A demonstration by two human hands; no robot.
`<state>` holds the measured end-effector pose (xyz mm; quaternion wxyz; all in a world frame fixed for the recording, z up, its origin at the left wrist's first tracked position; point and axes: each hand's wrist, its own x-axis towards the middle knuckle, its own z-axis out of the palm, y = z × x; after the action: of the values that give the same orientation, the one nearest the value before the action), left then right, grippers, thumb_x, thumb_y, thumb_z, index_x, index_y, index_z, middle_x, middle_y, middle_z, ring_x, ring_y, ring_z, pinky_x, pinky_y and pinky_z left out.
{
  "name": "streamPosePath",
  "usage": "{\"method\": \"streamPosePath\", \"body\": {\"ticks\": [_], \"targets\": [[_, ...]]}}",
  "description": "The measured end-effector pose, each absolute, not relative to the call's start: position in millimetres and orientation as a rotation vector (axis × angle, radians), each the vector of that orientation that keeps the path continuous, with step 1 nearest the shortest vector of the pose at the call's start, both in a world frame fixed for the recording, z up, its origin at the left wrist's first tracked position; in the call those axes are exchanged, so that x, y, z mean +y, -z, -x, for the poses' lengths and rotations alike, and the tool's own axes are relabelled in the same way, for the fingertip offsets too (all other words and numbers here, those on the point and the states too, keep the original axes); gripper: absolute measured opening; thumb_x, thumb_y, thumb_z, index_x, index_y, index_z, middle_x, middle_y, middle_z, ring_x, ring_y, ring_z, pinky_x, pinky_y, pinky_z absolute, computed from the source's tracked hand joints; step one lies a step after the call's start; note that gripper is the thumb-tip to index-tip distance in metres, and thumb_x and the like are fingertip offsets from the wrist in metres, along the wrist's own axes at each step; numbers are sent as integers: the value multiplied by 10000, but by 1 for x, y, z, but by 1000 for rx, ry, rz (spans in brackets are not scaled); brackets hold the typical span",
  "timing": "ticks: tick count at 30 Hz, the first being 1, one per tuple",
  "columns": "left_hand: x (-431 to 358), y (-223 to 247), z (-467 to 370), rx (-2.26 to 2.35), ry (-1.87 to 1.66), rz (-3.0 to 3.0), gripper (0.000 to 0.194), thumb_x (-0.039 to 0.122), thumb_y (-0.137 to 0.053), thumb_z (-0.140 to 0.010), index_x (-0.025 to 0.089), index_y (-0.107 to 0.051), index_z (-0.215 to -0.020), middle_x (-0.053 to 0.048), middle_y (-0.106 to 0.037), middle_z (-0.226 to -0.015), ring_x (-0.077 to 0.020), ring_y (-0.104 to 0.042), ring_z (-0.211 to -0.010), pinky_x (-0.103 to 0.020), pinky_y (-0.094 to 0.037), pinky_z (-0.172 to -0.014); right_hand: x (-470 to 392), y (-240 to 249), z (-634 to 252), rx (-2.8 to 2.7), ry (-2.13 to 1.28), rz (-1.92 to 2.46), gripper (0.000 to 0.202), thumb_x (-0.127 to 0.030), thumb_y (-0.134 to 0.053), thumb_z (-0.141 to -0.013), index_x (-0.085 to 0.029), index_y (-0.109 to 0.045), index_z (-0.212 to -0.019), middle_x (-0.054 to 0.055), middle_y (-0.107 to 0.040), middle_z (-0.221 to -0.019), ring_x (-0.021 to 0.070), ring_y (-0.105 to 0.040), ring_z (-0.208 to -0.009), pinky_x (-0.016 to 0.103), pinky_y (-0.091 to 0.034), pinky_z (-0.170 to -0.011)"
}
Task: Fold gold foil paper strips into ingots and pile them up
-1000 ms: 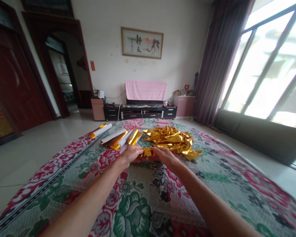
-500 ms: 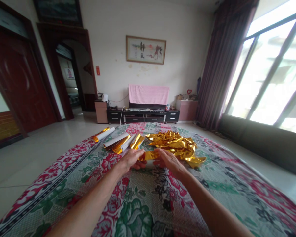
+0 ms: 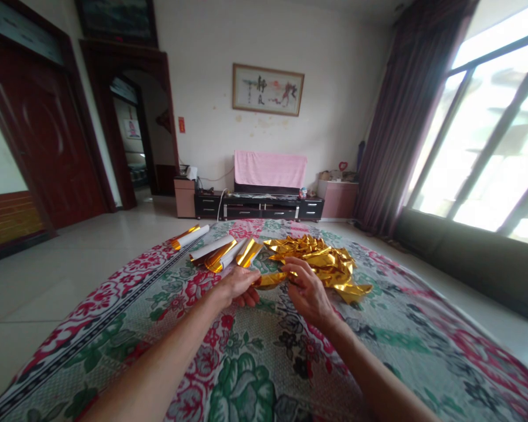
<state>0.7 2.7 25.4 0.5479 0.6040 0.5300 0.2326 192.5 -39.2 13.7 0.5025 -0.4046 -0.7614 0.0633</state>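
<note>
Between my hands stretches a folded piece of gold foil paper (image 3: 271,281). My left hand (image 3: 241,286) pinches its left end between thumb and fingers. At the other end, my right hand (image 3: 307,287) is closed on the foil with bent fingers. Just beyond the right hand lies a heap of folded gold foil pieces (image 3: 321,258). Curled sheets of gold paper with white backs (image 3: 215,253) rest beyond my left hand. Farther left is another rolled gold and white sheet (image 3: 189,236).
A flowered cloth (image 3: 242,387) covers the rounded surface under everything. Beyond it stands a low black TV cabinet (image 3: 246,212) with a pink cloth (image 3: 270,169) draped over what stands on it. A purple curtain (image 3: 396,117) hangs beside the window at right.
My right hand has lifted slightly and turned, its fingers now more bent at the foil's right end. The foil strip looks narrower. My left hand keeps its pinch. The view has shifted slightly.
</note>
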Motion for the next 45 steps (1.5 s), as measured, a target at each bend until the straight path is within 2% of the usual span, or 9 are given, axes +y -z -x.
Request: {"method": "streamPosePath", "body": {"ticks": [4,11,14,18,21,26,32,37,45], "targets": [[2,-23,-2,1253,-525,-1462,367,475,-403,-830,136,-540,-851,5,-606,-484,-77,-523,-357,-140,-301,-348,-40,-10,-193,-1914,-28,980,251,-73,-448,-719,-199,-584,-889,87,-529,-1161,186,-510,-1077,339,-405,-914],[1,-27,1,1350,-560,-1519,590,613,-314,-804,130,-543,-1052,-37,-635,-523,-104,-528,-356,-164,-312,-341,-38,-5,-195,-1917,-90,951,159,-87,-463,-744,-189,-578,-785,58,-614,-954,156,-583,-907,287,-446,-816],[5,-26,6,1464,-714,-1695,646,645,-323,-777,119,-601,-1026,-66,-659,-590,-119,-538,-384,-198,-351,-369,-36,-4,-198,-1892,-103,979,150,-88,-462,-743,-186,-571,-776,52,-619,-906,154,-585,-881,275,-447,-791],[7,-25,9,1305,-1053,-1977,499,546,-471,-758,168,-637,-1038,-65,-679,-878,-130,-619,-624,-197,-451,-561,-35,-6,-202,-1897,-93,1004,149,-83,-455,-726,-181,-565,-749,53,-617,-907,155,-579,-869,272,-438,-788],[6,-24,7,1121,-1108,-2087,405,448,-575,-717,179,-646,-1011,-60,-640,-1017,-124,-614,-720,-197,-468,-661,-36,-7,-205,-1904,-86,1027,161,-80,-442,-708,-180,-565,-739,45,-616,-874,149,-578,-833,255,-434,-765],[9,-15,2,1025,-1021,-2280,142,262,-589,-704,171,-683,-761,-45,-655,-870,-130,-590,-766,-220,-459,-752,-38,-9,-207,-1926,-105,1110,179,-83,-436,-679,-178,-574,-742,23,-611,-783,128,-561,-711,223,-422,-695],[10,-8,-1,1002,-1032,-2304,145,240,-564,-725,170,-680,-777,-52,-658,-864,-140,-589,-803,-232,-453,-758,-40,-26,-213,-1716,-103,1095,244,-137,-415,-729,-177,-600,-882,50,-630,-916,152,-570,-844,248,-426,-771],[1,-11,-13,996,-1040,-2343,153,240,-543,-739,165,-674,-763,-63,-651,-867,-148,-589,-806,-232,-458,-706,-36,-41,-232,-1394,-54,1252,240,-226,-406,-771,-179,-620,-869,29,-651,-833,148,-583,-743,253,-437,-698],[-3,-10,-52,1005,-916,-2470,137,174,-550,-699,175,-679,-745,-52,-639,-820,-170,-579,-809,-270,-439,-756,-43,-32,-224,-1913,117,1367,216,-159,-442,-766,-200,-652,-790,24,-656,-783,148,-576,-809,259,-345,-790]]}}
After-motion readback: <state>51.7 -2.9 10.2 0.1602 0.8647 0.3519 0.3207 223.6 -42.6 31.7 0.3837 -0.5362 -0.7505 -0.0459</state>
